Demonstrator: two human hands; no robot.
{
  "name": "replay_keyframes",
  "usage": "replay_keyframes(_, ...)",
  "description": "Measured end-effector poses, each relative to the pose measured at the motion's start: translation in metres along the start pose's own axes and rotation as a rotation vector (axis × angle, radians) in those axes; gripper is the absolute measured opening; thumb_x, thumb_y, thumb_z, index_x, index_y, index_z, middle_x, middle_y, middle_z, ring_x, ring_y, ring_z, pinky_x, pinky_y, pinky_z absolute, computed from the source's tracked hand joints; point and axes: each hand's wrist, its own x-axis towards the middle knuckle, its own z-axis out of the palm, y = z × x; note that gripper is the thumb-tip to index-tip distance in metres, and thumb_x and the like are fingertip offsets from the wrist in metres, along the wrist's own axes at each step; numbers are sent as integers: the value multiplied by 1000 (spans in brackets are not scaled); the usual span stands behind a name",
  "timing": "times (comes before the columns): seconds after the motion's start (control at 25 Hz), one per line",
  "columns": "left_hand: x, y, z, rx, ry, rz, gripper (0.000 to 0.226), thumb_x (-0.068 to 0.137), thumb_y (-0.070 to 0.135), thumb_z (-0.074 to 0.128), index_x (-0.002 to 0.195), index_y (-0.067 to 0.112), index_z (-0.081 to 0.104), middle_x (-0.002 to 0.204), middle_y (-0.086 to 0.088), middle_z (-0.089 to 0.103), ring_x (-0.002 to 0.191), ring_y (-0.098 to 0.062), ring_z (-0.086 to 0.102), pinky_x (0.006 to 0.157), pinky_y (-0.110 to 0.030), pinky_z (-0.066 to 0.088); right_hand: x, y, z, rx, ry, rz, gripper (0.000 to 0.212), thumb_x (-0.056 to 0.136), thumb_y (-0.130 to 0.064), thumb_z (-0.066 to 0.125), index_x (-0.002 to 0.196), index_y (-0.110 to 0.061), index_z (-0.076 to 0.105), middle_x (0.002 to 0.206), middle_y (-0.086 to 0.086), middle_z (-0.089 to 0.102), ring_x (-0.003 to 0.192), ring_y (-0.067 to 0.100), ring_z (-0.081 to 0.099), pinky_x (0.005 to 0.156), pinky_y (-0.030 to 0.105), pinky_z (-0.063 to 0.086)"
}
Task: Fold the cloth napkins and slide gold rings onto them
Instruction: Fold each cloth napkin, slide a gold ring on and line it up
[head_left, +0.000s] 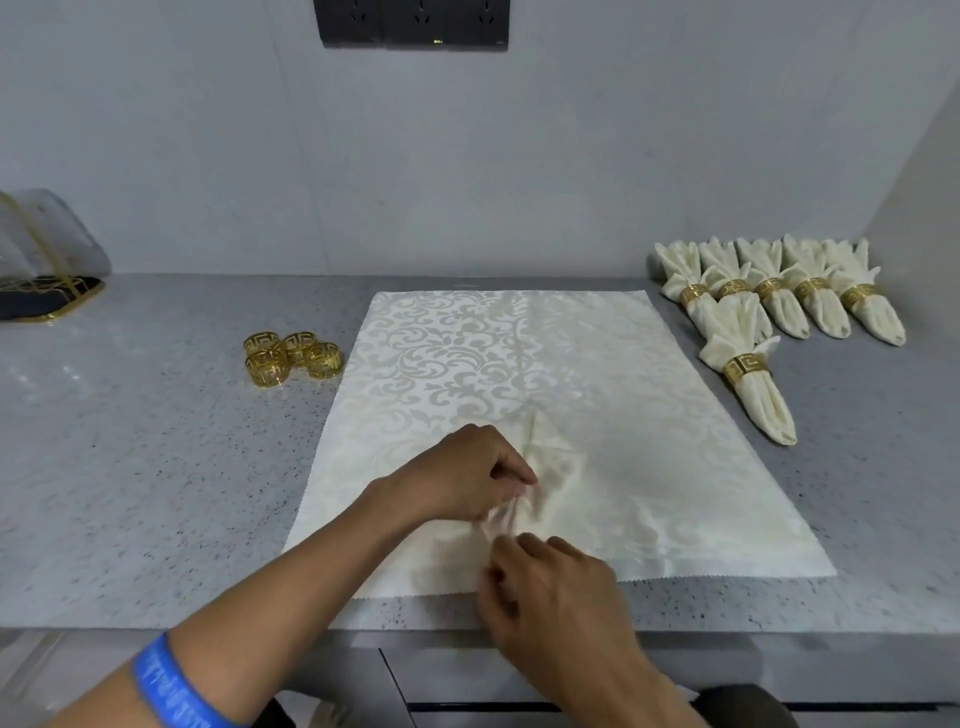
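While both hands work at its middle, the scene reads as follows.

Napkin: a cream damask napkin (519, 395) lies spread flat on the grey speckled bench (156, 467), its near edge just back from the bench's front edge, its far edge close to the back wall. Cloth is bunched up into a small peak at the centre of its near half.

Left hand: the left hand (467, 467) reaches in from the front left, fingers curled, fingertips pinching the gathered cloth at the peak. A blue wristband (171, 691) sits on that forearm.

Right hand: the right hand (550, 587) comes in over the bench's front edge, fingers bent, tips at the bunched cloth just nearer than the left hand's; it appears to pinch the cloth, though motion blur hides the exact grip.

Loose rings: four gold rings (292, 357) stand clustered, touching one another, just beside the napkin's far left edge.

Finished napkins: six folded napkins (779, 306), each inside a gold ring, lie at the bench's far right corner; five sit in a row, the sixth nearer the front, just beside the spread napkin's right edge.

Far left edge: a gold wire stand on a dark base (47, 296).

Wall: a dark socket panel (413, 23).
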Motion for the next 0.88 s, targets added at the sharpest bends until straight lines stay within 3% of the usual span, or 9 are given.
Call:
replay_keyframes(0.08,-4,6,7,194,44,71,28,98,19,52,117,25,72,97,16,64,76,0,56,70,-12,43,-19,37,-21,28,-6,68,13,81,-33,62,85,-32,50,57,-12,47,48,4,43,39,18,28)
replay_keyframes(0.16,-7,10,13,354,78,214,28,97,23,52,118,26,71,97,16,49,89,-2,44,79,-19,41,-32,85,-47,47,-24,181,16,91,-31,57,100,-39,47,64,-13,48,55,1,47,46,17,37)
replay_keyframes(0.24,-4,10,18,365,82,333,26,92,31,61,116,28,72,107,15,50,103,-3,41,90,-21,36,-32,127,-63,46,-30,237,18,94,-30,57,106,-43,50,77,-14,53,65,4,54,56,26,49)
replay_keyframes(0.32,1,9,24,340,120,381,27,88,38,66,111,28,74,113,15,57,112,-2,41,97,-24,30,-26,149,-64,-1,6,222,21,92,-18,65,102,-36,60,84,-16,58,73,6,54,61,29,50)
replay_keyframes(0.44,4,8,29,281,194,354,30,84,44,72,106,23,76,102,13,64,96,1,47,90,-21,34,-14,144,-54,-50,63,175,25,84,-7,69,96,-28,65,95,-14,63,83,12,54,70,35,45)
replay_keyframes(0.52,4,5,29,227,196,323,29,85,44,72,105,24,76,100,15,64,90,0,50,84,-14,35,-9,137,-45,-36,93,82,9,90,-18,65,94,-26,69,99,-12,64,84,15,55,71,37,43)
replay_keyframes(0.64,3,1,26,214,164,334,21,91,37,67,107,25,76,99,18,63,94,-2,53,85,-14,36,-9,137,-33,-22,96,30,20,94,-32,56,85,-24,71,92,-12,62,79,15,54,69,36,43)
replay_keyframes(0.76,0,-8,26,203,195,377,15,90,31,69,101,25,77,98,19,66,94,-2,54,90,-17,36,-12,147,-31,34,111,74,17,91,-33,61,79,-22,66,84,-12,58,73,11,50,67,33,42)
replay_keyframes(0.88,-4,-10,34,156,215,358,14,92,27,67,99,22,78,95,21,60,86,1,53,81,-12,38,-8,145,-35,-11,101,0,18,94,-34,53,88,-24,67,87,-11,60,75,12,51,67,31,40)
